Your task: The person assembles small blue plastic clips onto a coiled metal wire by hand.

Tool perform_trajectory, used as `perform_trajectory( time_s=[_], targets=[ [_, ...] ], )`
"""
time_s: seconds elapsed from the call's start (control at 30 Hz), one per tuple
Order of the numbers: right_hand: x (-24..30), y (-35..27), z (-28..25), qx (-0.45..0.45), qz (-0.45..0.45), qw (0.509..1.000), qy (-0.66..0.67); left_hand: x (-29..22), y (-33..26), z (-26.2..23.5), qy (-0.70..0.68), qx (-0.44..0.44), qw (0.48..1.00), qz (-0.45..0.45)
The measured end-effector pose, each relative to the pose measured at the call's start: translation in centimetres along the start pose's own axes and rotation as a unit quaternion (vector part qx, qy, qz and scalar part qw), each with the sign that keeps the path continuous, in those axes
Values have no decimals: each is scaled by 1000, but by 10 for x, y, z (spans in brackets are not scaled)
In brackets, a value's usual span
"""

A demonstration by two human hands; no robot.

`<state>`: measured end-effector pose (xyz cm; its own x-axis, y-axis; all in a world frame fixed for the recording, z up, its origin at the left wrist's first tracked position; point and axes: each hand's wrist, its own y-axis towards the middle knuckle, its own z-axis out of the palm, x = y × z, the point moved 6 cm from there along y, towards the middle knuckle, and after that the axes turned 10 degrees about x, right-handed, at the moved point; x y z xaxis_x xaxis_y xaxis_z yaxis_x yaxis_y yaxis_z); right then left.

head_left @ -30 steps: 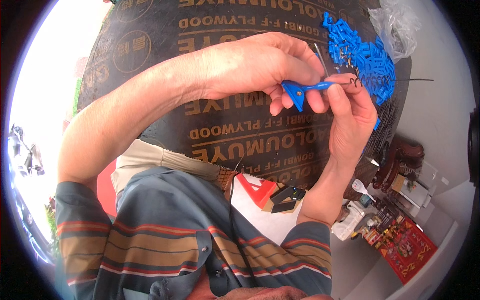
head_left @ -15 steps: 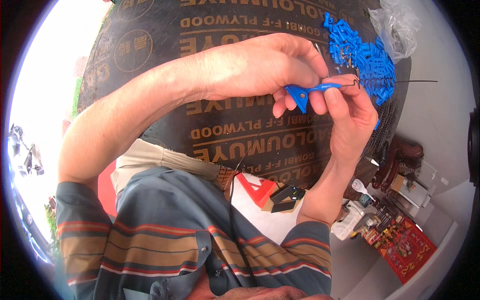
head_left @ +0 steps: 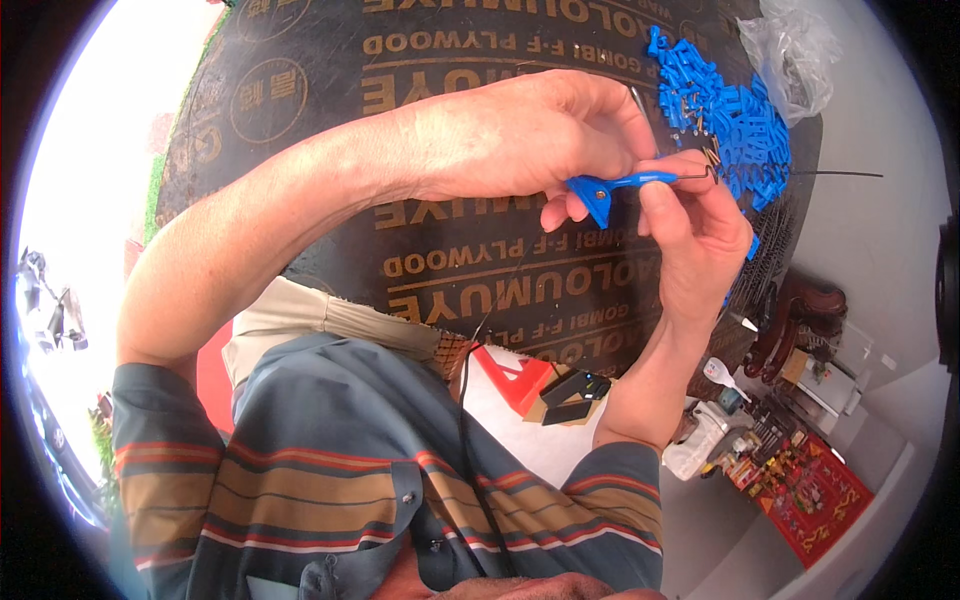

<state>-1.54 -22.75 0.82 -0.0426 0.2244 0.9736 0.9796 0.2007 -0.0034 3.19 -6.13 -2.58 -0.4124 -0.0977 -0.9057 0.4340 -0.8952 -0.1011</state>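
Note:
Above the board, both my hands meet at a small blue plastic part [head_left: 590, 198] with a triangular end, a small brass-coloured pin and a narrow stem. My left hand [head_left: 560, 135] is closed around it near the triangular end. A thin silver metal rod [head_left: 641, 105] stands up by its fingers; its lower end is hidden. With thumb and fingers pinched, my right hand [head_left: 697, 215] grips the stem's narrow tip. From that tip a dark bent wire [head_left: 835, 173] runs out to the right, with a kink beside my fingers.
A heap of blue plastic parts [head_left: 735, 120] lies at the board's far right, with small brass-coloured pins beside it. Behind them is a clear plastic bag [head_left: 790, 60]. Dark wires [head_left: 765, 235] lie along the right edge of the dark printed plywood board [head_left: 460, 255].
The blue part has shifted slightly left and its stem lies more level. The wire's far end has dipped a little. My right fingers have moved slightly along with it.

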Motion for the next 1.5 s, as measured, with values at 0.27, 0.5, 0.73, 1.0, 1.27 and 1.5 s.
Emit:
perform_trajectory(
  time_s=[0.27,0.5,0.73,1.0,1.27,1.5],
  targets=[
    [0,0,1,-21,-21,998,-54,-2,2,-5,127,-54,990,34],
    [-12,-2,7,38,8,998,-49,-11,4,-4,91,-50,989,103],
    [-9,-6,16,89,88,992,2,-15,2,-5,101,-9,992,75],
    [-4,-4,9,82,64,994,28,-27,0,-5,57,-10,996,68],
    [-16,-3,2,79,81,978,173,-20,5,-2,30,29,996,79],
    [-8,-1,8,91,104,959,249,-25,5,3,-46,41,992,112]
  ],
)
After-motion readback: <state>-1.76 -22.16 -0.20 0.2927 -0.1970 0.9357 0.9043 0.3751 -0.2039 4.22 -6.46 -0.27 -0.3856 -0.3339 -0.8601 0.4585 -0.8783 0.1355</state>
